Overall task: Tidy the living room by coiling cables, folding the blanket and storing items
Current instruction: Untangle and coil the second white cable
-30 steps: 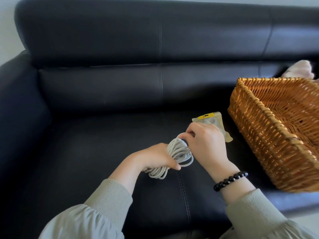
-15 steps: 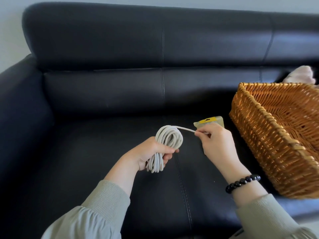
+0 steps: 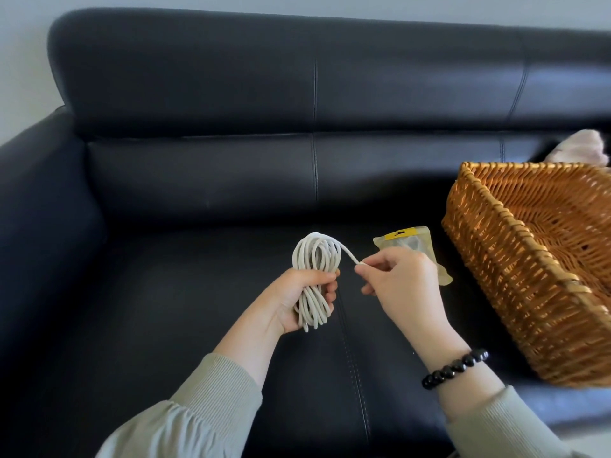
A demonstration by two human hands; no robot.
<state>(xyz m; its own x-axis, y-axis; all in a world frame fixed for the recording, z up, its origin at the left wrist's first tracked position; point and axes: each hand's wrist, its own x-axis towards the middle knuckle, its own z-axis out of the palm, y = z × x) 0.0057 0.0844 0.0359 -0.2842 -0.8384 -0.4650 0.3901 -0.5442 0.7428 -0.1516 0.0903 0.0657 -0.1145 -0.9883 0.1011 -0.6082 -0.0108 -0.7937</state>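
Cable coiling over the sofa (image 3: 198, 292)
Left hand (image 3: 297, 297) clenches cable (image 3: 315, 259) coil; right hand (image 3: 401, 282) pinches its end; packet (image 3: 410, 241), basket (image 3: 515, 276) at right.

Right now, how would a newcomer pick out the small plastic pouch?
Start at the wicker basket on the black sofa. Just left of it, behind the right hand, lies the clear pouch. Its yellow header strip sets it apart from the white cable.
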